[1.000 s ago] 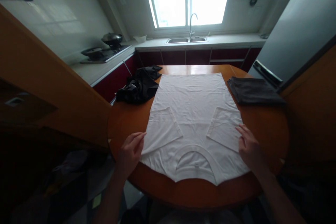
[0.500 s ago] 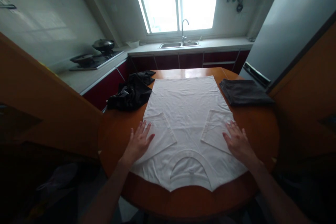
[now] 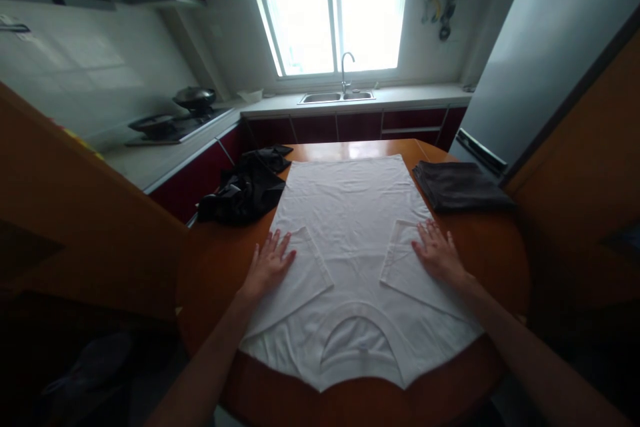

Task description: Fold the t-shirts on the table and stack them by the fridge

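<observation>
A white T-shirt [image 3: 350,213] lies spread on the round wooden table [image 3: 215,267], its neckline toward me and its hem at the far side. Both sleeves are folded inward over the body. My left hand [image 3: 270,263] rests flat on the left sleeve near the shirt's side edge, fingers spread. On the right sleeve, by the opposite edge, lies my right hand [image 3: 439,252], also flat with fingers apart. Neither hand grips the cloth.
Crumpled black clothing [image 3: 245,190] lies on the table's left, and a folded dark grey cloth [image 3: 460,185] on its right. Beyond are a counter with a sink [image 3: 323,98], a stove with pans [image 3: 194,97] and a fridge [image 3: 510,60].
The view has tilted up slightly. My right hand has shifted a little inward and up along the right sleeve; my left hand stays nearly in place on the left one.
</observation>
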`<action>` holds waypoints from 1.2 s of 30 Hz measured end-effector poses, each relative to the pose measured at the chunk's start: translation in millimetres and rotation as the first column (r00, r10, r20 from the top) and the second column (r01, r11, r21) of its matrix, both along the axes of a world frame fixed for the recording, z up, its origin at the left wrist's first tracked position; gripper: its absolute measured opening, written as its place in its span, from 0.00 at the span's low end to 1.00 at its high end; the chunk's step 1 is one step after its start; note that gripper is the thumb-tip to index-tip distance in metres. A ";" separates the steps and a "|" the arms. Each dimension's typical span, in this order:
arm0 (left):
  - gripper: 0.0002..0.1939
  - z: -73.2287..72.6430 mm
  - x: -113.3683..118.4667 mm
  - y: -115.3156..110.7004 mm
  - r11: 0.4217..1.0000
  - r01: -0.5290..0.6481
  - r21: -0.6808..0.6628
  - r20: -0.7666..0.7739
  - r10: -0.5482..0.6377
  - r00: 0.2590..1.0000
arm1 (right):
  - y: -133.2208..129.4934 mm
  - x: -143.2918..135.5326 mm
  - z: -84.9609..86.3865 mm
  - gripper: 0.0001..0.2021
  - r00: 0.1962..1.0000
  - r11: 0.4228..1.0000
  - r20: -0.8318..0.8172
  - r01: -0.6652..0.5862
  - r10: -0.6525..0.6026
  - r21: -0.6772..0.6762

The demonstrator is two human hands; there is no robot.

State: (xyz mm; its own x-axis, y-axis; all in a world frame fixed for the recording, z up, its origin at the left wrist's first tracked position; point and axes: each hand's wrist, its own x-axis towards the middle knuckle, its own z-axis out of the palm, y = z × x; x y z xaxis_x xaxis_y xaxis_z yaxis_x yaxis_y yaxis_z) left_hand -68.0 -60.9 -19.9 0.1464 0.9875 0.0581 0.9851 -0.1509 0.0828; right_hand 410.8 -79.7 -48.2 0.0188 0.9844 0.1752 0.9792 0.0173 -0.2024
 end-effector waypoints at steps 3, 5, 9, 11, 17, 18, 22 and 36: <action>0.33 -0.5 -0.5 0.3 1.000 -0.001 0.009 0.007 0.001 1.000 | 0.4 0.3 -0.5 0.32 1.000 1.000 0.003 -0.002 0.002 0.008; 0.33 -0.5 -0.3 0.4 1.000 0.002 0.015 0.006 -0.002 1.000 | 0.9 -0.3 0.8 0.32 1.000 1.000 0.005 0.000 0.000 0.001; 0.33 0.6 1.0 -0.4 1.000 -0.005 -0.002 -0.002 0.005 1.000 | 1.0 -1.4 2.9 0.31 1.000 1.000 0.008 0.009 -0.008 -0.017; 0.33 1.5 2.0 -1.0 1.000 -0.013 -0.001 -0.009 0.013 1.000 | 0.8 -1.6 3.6 0.31 1.000 1.000 0.012 0.010 -0.010 -0.026; 0.31 3.1 3.6 -1.8 1.000 -0.010 0.028 -0.004 0.011 1.000 | 1.0 -2.8 4.8 0.31 1.000 0.999 0.012 0.017 -0.017 -0.035; 0.31 3.3 3.7 -1.5 1.000 -0.010 0.023 -0.004 0.011 1.000 | 1.2 -3.2 5.0 0.31 1.000 0.999 0.012 0.019 -0.018 -0.036; 0.31 4.2 4.3 0.3 0.999 -0.033 -0.013 -0.023 0.032 0.999 | 2.5 -3.8 5.9 0.31 0.999 0.997 0.033 0.037 -0.034 -0.069; 0.30 2.0 -4.0 7.1 0.999 -0.046 0.007 0.140 0.044 0.989 | -1.9 -2.4 21.8 0.31 0.994 1.000 -0.106 0.025 -0.024 0.013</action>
